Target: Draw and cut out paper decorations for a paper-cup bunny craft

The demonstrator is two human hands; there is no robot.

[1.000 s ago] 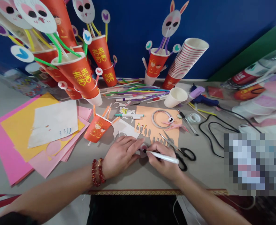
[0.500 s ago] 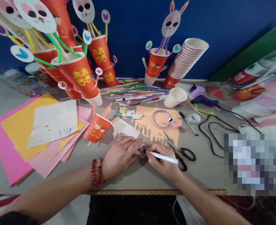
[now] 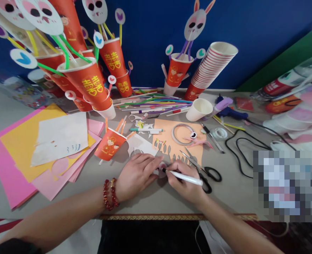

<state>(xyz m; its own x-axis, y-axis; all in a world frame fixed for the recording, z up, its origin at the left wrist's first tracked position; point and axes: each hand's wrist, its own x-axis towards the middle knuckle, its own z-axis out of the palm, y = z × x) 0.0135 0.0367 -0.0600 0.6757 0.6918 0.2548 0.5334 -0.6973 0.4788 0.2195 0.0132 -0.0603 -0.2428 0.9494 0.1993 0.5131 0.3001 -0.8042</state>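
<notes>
My left hand (image 3: 137, 174) lies with its fingers stretched out on the table, touching the edge of a small white paper cutout (image 3: 161, 169) with pinkish colouring. Most of that cutout is hidden by my two hands. In my right hand (image 3: 184, 183) is a white marker (image 3: 189, 177), its dark tip down on the cutout. Just right of this hand lie black-handled scissors (image 3: 209, 173), blades apart. A red paper cup (image 3: 110, 144) with orange stems rests tilted beyond my left hand.
Coloured paper sheets (image 3: 21, 148) lie at left. Rabbit-faced cups (image 3: 92, 83) and a cup stack (image 3: 211, 67) stand along the back. An orange sheet (image 3: 161, 127) bears a tape roll (image 3: 175, 132). A glue gun (image 3: 231, 112) trails its black cord at right.
Both hands stay at the same spot over the cutout. The marker's back end has shifted very slightly right and down.
</notes>
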